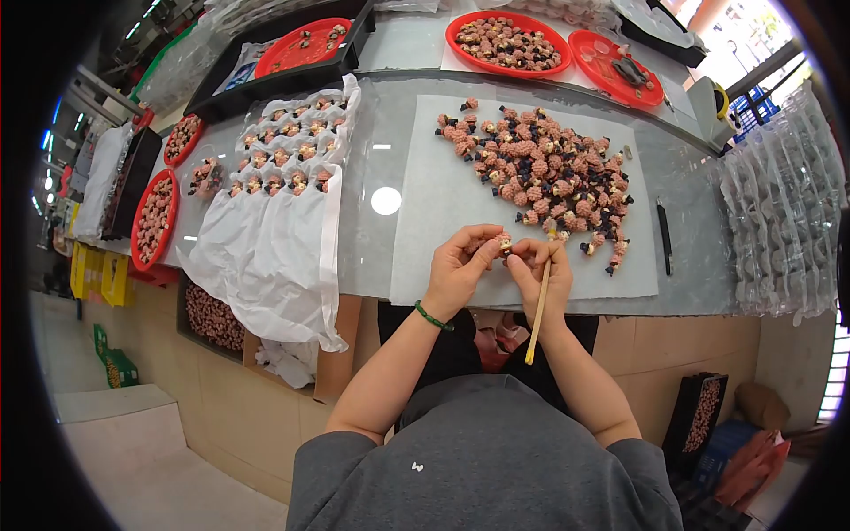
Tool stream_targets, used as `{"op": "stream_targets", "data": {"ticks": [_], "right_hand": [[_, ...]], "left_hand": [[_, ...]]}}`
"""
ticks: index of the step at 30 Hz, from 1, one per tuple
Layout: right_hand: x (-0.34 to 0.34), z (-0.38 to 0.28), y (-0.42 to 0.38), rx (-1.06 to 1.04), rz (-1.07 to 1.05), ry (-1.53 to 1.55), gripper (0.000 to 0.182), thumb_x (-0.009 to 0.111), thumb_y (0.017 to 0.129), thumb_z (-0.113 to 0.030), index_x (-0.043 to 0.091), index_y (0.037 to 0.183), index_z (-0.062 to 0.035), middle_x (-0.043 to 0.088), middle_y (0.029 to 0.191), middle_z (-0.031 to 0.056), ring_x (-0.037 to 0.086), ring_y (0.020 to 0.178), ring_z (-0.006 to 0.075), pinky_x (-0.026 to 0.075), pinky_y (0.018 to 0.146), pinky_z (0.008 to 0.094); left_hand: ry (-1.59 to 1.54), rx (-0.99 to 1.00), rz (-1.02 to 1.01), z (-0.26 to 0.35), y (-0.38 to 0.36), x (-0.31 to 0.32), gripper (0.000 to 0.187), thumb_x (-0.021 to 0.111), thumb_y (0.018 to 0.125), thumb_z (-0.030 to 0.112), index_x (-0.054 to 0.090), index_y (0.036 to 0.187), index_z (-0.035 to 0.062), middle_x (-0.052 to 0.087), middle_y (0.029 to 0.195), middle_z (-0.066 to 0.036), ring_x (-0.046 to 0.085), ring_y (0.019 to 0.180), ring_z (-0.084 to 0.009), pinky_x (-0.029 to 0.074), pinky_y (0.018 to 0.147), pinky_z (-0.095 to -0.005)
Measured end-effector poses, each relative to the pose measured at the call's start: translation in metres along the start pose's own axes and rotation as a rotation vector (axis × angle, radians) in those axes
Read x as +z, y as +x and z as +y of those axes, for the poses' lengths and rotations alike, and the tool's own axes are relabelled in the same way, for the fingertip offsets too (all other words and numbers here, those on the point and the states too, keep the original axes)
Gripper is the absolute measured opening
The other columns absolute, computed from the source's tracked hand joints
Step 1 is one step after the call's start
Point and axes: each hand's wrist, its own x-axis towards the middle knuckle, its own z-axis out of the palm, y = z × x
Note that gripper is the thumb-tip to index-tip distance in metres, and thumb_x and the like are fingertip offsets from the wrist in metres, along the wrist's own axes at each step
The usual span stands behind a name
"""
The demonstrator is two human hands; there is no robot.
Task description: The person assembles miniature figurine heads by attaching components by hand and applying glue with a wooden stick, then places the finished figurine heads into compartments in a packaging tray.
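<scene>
Between my two hands, above the near edge of a white sheet, is a small pink and dark figurine. My left hand pinches it from the left, a green bracelet on the wrist. Close on the right, my right hand has its fingertips at the figurine and also holds a thin wooden stick with a yellow lower end, pointing down. Just beyond the hands, a large pile of similar figurines spreads over the sheet.
A tray lined with white tissue holds rows of figurines at the left. Red plates stand along the back and left. A black pen lies right of the sheet, and clear plastic trays are stacked at the far right.
</scene>
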Motion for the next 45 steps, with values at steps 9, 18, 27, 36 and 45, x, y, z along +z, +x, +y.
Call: {"op": "stream_targets", "data": {"ticks": [9, 18, 27, 36, 45], "right_hand": [[-0.001, 0.001, -0.003, 0.028, 0.007, 0.041, 0.025, 0.053, 0.073, 0.008, 0.033, 0.079, -0.0057, 0.050, 0.088, 0.0110, 0.052, 0.078, 0.0127, 0.046, 0.072, 0.0266], [0.000, -0.004, -0.002, 0.070, -0.005, 0.091, 0.026, 0.053, 0.072, 0.009, 0.033, 0.079, -0.0060, 0.049, 0.089, 0.0110, 0.052, 0.079, 0.0133, 0.047, 0.073, 0.0274], [-0.001, 0.001, -0.003, 0.039, 0.007, 0.084, 0.029, 0.052, 0.071, 0.012, 0.032, 0.080, -0.0066, 0.048, 0.090, 0.0110, 0.051, 0.084, 0.0142, 0.046, 0.076, 0.0277], [0.002, 0.005, -0.004, -0.059, 0.067, 0.072, 0.033, 0.051, 0.069, 0.017, 0.031, 0.082, -0.0063, 0.047, 0.092, 0.0102, 0.051, 0.086, 0.0153, 0.043, 0.079, 0.0272], [0.002, 0.007, -0.005, -0.092, 0.064, 0.046, 0.033, 0.050, 0.069, 0.017, 0.031, 0.082, -0.0065, 0.047, 0.096, 0.0114, 0.051, 0.085, 0.0149, 0.043, 0.079, 0.0264]], "left_hand": [[-0.020, -0.038, 0.072, -0.002, -0.001, 0.000, 0.012, 0.056, 0.079, 0.007, 0.056, 0.089, 0.0005, 0.060, 0.079, -0.003, 0.053, 0.064, -0.0048, 0.042, 0.055, -0.0166], [-0.026, 0.008, 0.072, 0.000, -0.002, 0.001, 0.010, 0.057, 0.079, 0.006, 0.057, 0.087, 0.0003, 0.061, 0.078, -0.004, 0.052, 0.063, -0.0043, 0.042, 0.055, -0.0164], [-0.040, -0.063, 0.087, 0.001, -0.001, 0.001, 0.011, 0.058, 0.078, 0.006, 0.057, 0.087, 0.0000, 0.060, 0.079, -0.004, 0.051, 0.063, -0.0044, 0.042, 0.056, -0.0169], [-0.076, 0.009, 0.000, 0.000, 0.000, -0.003, 0.006, 0.055, 0.078, 0.003, 0.053, 0.083, -0.0003, 0.056, 0.095, -0.010, 0.052, 0.075, -0.0072, 0.043, 0.063, -0.0189], [-0.208, -0.079, -0.014, 0.003, 0.001, -0.004, 0.012, 0.051, 0.078, -0.002, 0.050, 0.091, -0.0004, 0.055, 0.097, -0.010, 0.053, 0.078, -0.0087, 0.044, 0.065, -0.0200]]}}
